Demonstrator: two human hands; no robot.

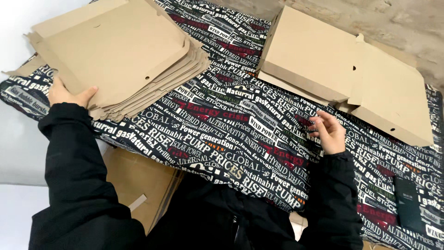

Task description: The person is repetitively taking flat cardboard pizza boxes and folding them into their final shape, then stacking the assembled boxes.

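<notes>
Left hand (69,95) clamped on the near left corner of a stack of flat cardboard sheets (125,55), thumb on top, fingers hidden beneath. Stack at the far left of the table, resting on the printed cloth (231,134) and overhanging its left edge. Sheets roughly square, turned at a slant to the table: one corner points near and left into the hand, the opposite one far and right. Longer run of the stack from near left to far right. Edges fanned out slightly along the right and near sides, each sheet stepped a little past the one above.

Right hand (329,132) open and empty, fingers spread apart and curled loosely, palm turned up and left, hovering over the cloth just near the folded box (307,53). Not touching it, as far as can be seen.

Folded box at the far right, shallow and closed, tilted so its left corner points far. A second folded box (393,99) just beside it on the right, overlapping its edge, long side running from far left to near right.

Dark flat card (409,203) on the cloth at near right. More brown cardboard (138,180) below the table edge, near left.
</notes>
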